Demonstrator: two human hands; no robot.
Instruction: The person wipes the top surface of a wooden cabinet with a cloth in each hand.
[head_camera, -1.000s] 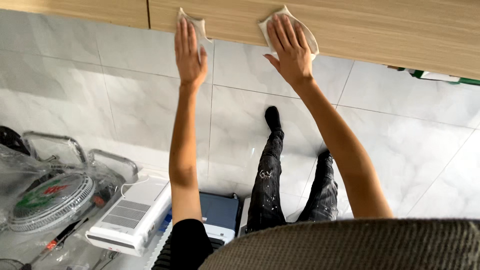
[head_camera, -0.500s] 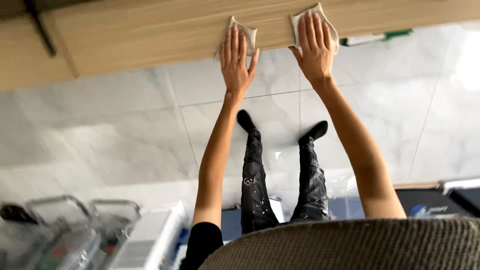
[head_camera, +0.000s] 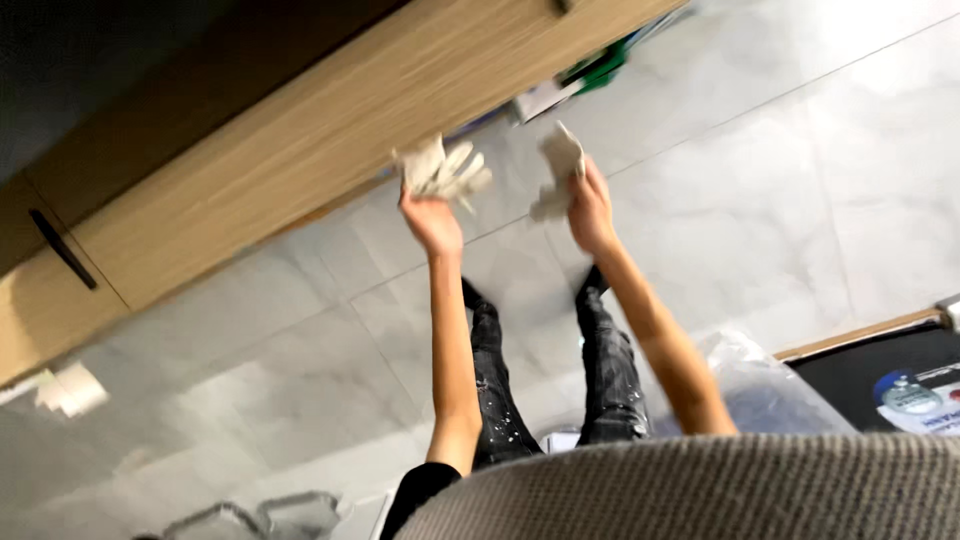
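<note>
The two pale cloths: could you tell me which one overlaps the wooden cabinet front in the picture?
The cloth in the left hand, the crumpled cloth; the other cloth, in the right hand, shows against the floor tiles.

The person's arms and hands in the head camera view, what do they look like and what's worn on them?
Both forearms are bare to the wrist, with no watch, bracelet or gloves visible on the left hand or the right hand. A short black sleeve shows at the left upper arm. The right upper arm is hidden behind the grey woven chair back, so any sleeve there cannot be seen. The picture is motion-blurred.
</note>
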